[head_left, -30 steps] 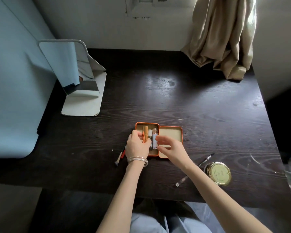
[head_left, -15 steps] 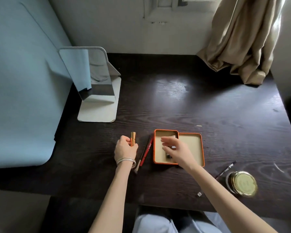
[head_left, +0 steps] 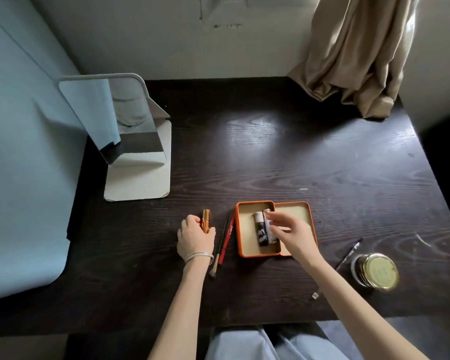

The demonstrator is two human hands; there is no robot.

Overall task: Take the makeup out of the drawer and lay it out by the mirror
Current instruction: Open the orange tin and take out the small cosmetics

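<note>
Lipstick lies on the dark table, with the left hand curled round it. Right hand pinches a white tube inside the orange tin. Mirror stands far left, curtain behind.

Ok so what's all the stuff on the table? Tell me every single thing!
mirror: 1, white stand, far left of table
tin: 1, orange, open, middle
tubes in tin: at least 2, black-and-white patterned
gold tube: 1, left of tin
brush and red pencil: 2, between gold tube and tin
pen: 1, dark, right
jar: 1, gold lid, right
curtain: 1, beige, far right
table: 1, dark wood
left hand: holds gold tube
right hand: reaching into tin, touching a tube
</note>
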